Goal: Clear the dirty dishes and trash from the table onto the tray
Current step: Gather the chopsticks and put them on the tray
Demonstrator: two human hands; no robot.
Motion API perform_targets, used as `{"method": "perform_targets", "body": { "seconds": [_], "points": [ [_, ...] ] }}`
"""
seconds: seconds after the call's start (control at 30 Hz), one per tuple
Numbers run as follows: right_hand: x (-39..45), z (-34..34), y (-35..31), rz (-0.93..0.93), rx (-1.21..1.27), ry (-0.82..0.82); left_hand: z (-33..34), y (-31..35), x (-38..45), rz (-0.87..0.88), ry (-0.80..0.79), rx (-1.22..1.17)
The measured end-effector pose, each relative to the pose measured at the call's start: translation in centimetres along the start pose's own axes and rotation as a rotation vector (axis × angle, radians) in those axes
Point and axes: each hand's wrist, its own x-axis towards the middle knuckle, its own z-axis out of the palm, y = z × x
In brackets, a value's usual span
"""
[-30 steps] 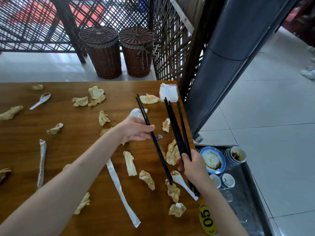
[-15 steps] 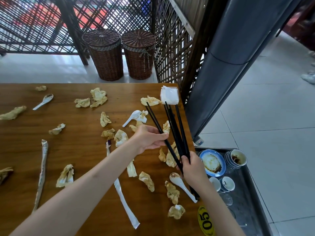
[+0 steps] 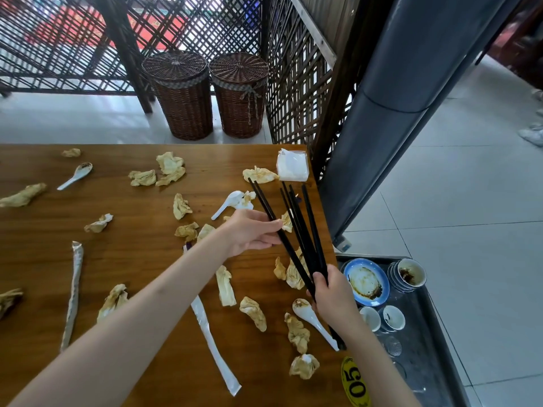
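Note:
My right hand (image 3: 333, 292) grips a bundle of black chopsticks (image 3: 307, 227) at their lower end, above the wooden table (image 3: 123, 259) near its right edge. My left hand (image 3: 251, 232) pinches one or two more black chopsticks (image 3: 263, 199) and holds them slanted against that bundle. The metal tray (image 3: 432, 342) sits low beside the table on the right, with a dirty blue plate (image 3: 365, 282), stacked cups (image 3: 408, 273) and small white cups (image 3: 382, 318) in it. Crumpled stained napkins (image 3: 170, 170) and white spoons (image 3: 313, 318) lie scattered over the table.
Two long paper chopstick sleeves (image 3: 213, 345) lie on the table, as does a white napkin pack (image 3: 292, 165) at the far right corner. A yellow "05" tag (image 3: 355, 383) sits at the near edge. Two wicker baskets (image 3: 179, 95) and a lattice screen stand behind.
My left hand has carried its chopsticks to the right, up against the bundle in my right hand. A spoon and napkins that the hand hid now show.

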Motion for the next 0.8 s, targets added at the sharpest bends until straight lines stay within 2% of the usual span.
{"method": "perform_targets", "body": {
  "seconds": [0.47, 0.8],
  "points": [
    [0.2, -0.3, -0.6, 0.005, 0.02, -0.024, 1.5, -2.3, 0.2, 0.266, 0.109, 0.069],
    [0.3, -0.3, -0.3, -0.017, -0.019, -0.014, 0.6, -1.2, -0.1, 0.239, 0.033, -0.013]
  ]
}}
